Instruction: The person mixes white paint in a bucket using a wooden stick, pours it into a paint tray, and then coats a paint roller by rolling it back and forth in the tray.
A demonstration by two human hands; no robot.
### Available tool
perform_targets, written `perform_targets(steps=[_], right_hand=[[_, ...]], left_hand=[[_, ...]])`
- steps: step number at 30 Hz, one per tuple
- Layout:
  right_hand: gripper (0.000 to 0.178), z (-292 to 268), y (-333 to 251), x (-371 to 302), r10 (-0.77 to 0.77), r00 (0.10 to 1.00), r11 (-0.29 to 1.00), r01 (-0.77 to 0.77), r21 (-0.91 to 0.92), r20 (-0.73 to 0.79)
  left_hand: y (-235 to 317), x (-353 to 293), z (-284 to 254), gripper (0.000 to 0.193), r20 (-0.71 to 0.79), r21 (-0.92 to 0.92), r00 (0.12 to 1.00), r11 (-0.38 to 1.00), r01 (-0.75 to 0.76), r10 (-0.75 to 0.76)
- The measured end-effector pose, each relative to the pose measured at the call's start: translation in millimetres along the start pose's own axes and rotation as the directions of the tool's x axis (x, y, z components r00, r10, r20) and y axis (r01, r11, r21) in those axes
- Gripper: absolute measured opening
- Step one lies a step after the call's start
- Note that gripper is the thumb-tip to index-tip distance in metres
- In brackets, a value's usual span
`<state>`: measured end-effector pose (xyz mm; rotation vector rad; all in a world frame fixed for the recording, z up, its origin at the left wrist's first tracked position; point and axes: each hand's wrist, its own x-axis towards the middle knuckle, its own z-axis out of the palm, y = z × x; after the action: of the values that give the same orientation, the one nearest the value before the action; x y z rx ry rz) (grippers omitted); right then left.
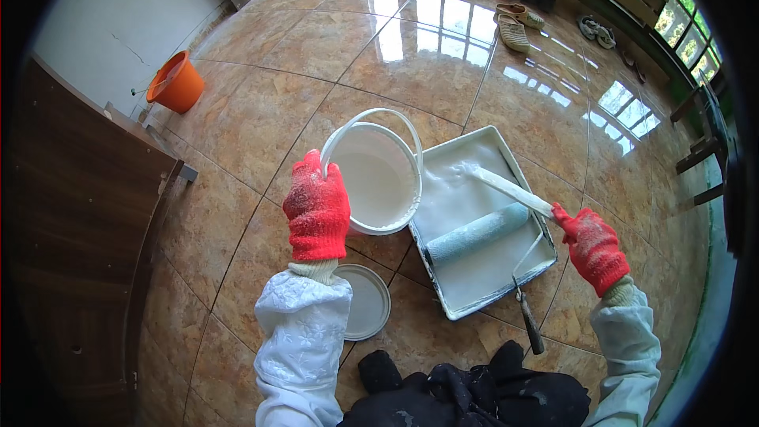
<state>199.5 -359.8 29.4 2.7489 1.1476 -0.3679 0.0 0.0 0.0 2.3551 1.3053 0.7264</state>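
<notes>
My left hand, in a red glove, is closed on the white handle of a white plastic bucket, beside its rim. Whitish paint fills part of the bucket. To its right lies a paint tray holding white paint, its edges smeared. My right hand, also red-gloved, grips a flat white-coated stirring stick, whose far end dips into the tray's paint. A paint roller rests across the tray, and its dark handle sticks out over the near edge.
A round lid lies on the tiled floor near my left forearm. At left stand a dark wooden cabinet and an orange bucket. Several shoes line the far right. A dark wooden piece of furniture stands at right.
</notes>
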Motion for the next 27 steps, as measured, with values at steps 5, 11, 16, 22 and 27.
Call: perform_targets(steps=[5, 11, 16, 22, 27], right_hand=[[0.058, 13, -22, -1, -0.141, 0.984, 0.979, 0.155, 0.134, -0.108], [0.06, 4, -38, -25, -0.223, 0.971, 0.969, 0.231, 0.084, -0.089], [0.059, -7, -15, -36, -0.096, 0.994, 0.991, 0.1, 0.09, -0.049], [0.055, 7, 1, -8, -0.016, 0.995, 0.999, 0.021, 0.043, -0.1], [0.055, 9, -14, -1, -0.059, 0.99, 0.998, 0.059, -0.004, -0.13]], left_hand=[[2, -3, -2, 0.04, -0.013, 0.036, 0.999, 0.998, -0.047, 0.048], [3, -2, -4, 0.04, -0.017, 0.047, 0.999, 0.998, -0.042, 0.043], [8, -3, -2, 0.041, -0.009, 0.024, 0.999, 0.999, -0.04, 0.04], [12, -3, 0, 0.041, 0.002, 0.032, 1.0, 0.999, -0.03, 0.03], [11, -3, 3, 0.04, -0.003, 0.037, 0.999, 0.999, -0.038, 0.038]])
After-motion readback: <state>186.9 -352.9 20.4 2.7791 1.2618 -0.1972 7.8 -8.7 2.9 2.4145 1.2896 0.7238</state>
